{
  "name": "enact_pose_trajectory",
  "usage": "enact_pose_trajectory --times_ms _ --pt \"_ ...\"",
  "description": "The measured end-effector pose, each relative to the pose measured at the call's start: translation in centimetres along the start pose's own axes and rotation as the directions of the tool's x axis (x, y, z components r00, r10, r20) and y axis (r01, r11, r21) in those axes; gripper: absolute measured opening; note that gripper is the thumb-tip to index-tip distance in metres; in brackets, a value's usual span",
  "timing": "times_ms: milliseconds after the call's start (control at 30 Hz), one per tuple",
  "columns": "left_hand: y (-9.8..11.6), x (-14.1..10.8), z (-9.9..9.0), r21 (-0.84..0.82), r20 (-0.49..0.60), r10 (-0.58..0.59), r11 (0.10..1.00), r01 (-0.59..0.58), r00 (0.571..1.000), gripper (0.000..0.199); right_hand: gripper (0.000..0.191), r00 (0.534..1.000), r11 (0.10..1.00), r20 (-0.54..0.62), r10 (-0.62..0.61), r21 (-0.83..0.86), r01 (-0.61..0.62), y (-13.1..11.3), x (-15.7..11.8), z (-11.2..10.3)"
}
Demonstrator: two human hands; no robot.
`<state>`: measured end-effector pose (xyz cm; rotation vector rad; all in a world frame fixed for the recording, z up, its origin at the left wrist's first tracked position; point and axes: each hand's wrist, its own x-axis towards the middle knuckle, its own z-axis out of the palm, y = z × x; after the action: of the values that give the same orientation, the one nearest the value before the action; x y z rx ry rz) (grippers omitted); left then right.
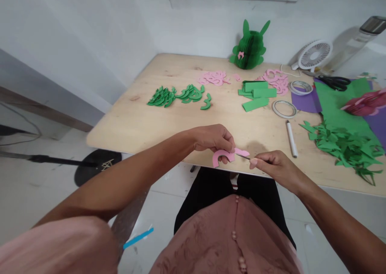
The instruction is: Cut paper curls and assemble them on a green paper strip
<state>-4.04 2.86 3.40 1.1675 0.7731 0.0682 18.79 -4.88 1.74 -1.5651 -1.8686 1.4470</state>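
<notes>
My left hand [221,140] pinches a curved pink paper piece [217,156] above the table's front edge, its fingertips closed on it. A second part of pink paper [242,151] sticks out to the right of those fingers; whether it is joined to the curved piece I cannot tell. In my right hand [271,165] is a thin, dark, pointed tool [243,156], gripped between thumb and fingers. Its tip meets the pink paper beside my left fingertips. Most of the tool is hidden in the hand, so its kind does not show.
On the wooden table [135,125] lie green curved cutouts [163,96], pink cutouts [213,78], green strips [256,93], tape rolls [284,109], a white marker [291,139], black scissors [334,82] and green scraps [346,143]. A green paper rabbit [249,48] and small fan [315,54] stand behind.
</notes>
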Motion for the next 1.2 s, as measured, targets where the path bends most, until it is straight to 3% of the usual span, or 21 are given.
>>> enact_pose_trajectory --times_ms 1200 --pt "0.26 -0.08 0.19 -0.002 -0.024 0.013 1.0 -0.013 1.0 0.004 0.043 0.998 0.999 -0.055 -0.033 -0.024 0.031 -0.12 0.01 0.21"
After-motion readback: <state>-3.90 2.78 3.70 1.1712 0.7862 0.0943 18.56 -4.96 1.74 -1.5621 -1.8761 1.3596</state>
